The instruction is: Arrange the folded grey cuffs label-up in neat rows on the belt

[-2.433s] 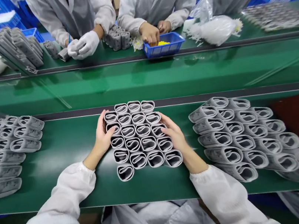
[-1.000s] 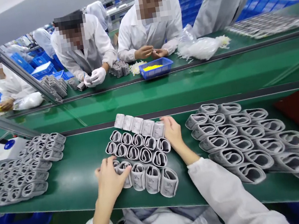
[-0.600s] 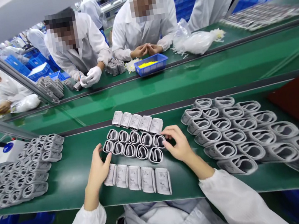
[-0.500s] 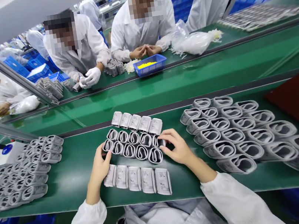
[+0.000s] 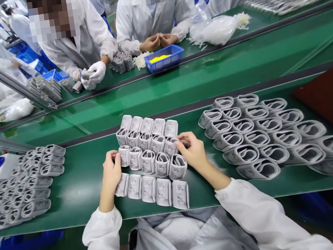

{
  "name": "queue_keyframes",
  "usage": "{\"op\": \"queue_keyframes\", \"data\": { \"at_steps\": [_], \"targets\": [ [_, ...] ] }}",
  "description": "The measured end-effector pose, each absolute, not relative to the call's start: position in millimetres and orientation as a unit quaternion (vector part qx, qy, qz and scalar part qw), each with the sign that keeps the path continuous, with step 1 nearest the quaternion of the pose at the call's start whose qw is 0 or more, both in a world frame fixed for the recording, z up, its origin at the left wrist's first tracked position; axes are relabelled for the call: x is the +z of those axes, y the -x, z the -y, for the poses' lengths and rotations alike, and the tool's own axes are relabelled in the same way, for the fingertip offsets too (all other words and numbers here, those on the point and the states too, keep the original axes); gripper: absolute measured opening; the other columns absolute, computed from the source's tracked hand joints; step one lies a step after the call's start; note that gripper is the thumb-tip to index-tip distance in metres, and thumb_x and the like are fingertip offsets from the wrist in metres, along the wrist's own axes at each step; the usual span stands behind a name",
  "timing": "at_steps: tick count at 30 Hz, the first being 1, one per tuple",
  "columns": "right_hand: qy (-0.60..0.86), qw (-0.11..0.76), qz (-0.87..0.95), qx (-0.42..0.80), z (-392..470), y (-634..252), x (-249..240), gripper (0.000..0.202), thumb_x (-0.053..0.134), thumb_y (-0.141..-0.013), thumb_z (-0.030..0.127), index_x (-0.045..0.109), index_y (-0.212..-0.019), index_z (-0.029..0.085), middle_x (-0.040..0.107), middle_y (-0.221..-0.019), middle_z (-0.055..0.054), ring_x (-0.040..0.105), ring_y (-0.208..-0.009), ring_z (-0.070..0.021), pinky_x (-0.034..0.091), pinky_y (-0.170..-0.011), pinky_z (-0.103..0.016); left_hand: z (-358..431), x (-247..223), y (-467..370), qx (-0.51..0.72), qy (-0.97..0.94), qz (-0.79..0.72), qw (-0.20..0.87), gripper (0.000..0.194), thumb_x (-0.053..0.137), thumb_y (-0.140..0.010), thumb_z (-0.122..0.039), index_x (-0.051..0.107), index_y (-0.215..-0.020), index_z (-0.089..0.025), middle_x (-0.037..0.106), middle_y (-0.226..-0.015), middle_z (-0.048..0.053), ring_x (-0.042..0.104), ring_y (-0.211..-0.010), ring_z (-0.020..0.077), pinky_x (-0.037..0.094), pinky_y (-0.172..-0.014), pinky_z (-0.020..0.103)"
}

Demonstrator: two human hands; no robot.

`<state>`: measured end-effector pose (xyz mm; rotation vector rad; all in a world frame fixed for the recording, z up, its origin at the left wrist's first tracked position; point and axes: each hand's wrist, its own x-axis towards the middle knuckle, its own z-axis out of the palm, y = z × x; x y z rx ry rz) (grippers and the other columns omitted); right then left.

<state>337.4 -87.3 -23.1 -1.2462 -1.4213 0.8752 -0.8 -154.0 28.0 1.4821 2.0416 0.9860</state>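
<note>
Two middle rows of grey rolls (image 5: 148, 166) have tipped since the earlier frame: their printed faces now show plainly beneath their looped mouths. They lie in front of me on the green table (image 5: 84, 183), between a far row (image 5: 147, 125) and a near row (image 5: 147, 189), both with faces uppermost. Handling: each roll appears to be light, padded fabric, soft and springy, unlikely to slip or break, though apt to flatten or uncurl if squeezed. Nothing visible binds a row together, so the surest hold is probably at both ends at once, with even inward pressure; a push from one end could buckle it. Pose: my left hand (image 5: 111, 170), thumb and fingers part-curled, meets the left end of the nearer middle row. My right hand (image 5: 193, 151), similarly bent, sets its fingertips at the end roll of the farther middle row. Whether either grips or merely steadies, I cannot tell. My forearms, in white sleeves (image 5: 248, 209), converge on the rows.
</note>
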Motion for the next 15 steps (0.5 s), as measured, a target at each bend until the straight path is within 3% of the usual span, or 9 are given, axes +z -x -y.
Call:
{"op": "queue_keyframes", "data": {
  "at_steps": [3,7,10,15],
  "targets": [
    [0.532,0.517,0.537,0.403,87,-334,-20,0.052,0.077,-0.088,0.075,0.057,-0.098,0.029,0.079,-0.084,-0.005,0.073,-0.069,-0.0232,0.058,-0.062,-0.036,163,41,-4,0.336,-0.592,-0.723,0.12,0.045,0.059,-0.109,-0.053,0.065,-0.139,-0.021,0.07,-0.141,0.018,0.069,-0.133,0.0355,0.049,-0.124,0.062],
    [0.561,0.485,0.473,0.475,83,-336,-13,0.061,0.075,-0.083,0.083,0.048,-0.097,0.031,0.072,-0.067,0.001,0.061,-0.048,-0.0213,0.047,-0.044,-0.034,192,57,-12,0.245,-0.747,-0.611,0.093,0.059,0.065,-0.108,-0.048,0.056,-0.163,-0.028,0.045,-0.179,0.019,0.039,-0.17,0.0423,0.036,-0.136,0.066],
    [0.574,0.444,0.5,0.473,78,-338,-12,0.061,0.073,-0.084,0.085,0.049,-0.099,0.03,0.068,-0.063,0.002,0.059,-0.048,-0.0217,0.049,-0.048,-0.035,210,57,-19,0.158,-0.809,-0.556,0.104,0.06,0.066,-0.108,-0.045,0.056,-0.167,-0.035,0.043,-0.183,0.015,0.033,-0.173,0.046,0.038,-0.134,0.071],
    [0.577,0.46,0.558,0.381,75,-343,-22,0.049,0.07,-0.093,0.073,0.058,-0.101,0.026,0.075,-0.096,-0.007,0.067,-0.066,-0.0202,0.057,-0.066,-0.038,207,48,-26,0.187,-0.783,-0.584,0.104,0.05,0.063,-0.109,-0.036,0.064,-0.16,-0.034,0.057,-0.17,0.013,0.041,-0.167,0.0422,0.042,-0.135,0.069]
  ]
}}
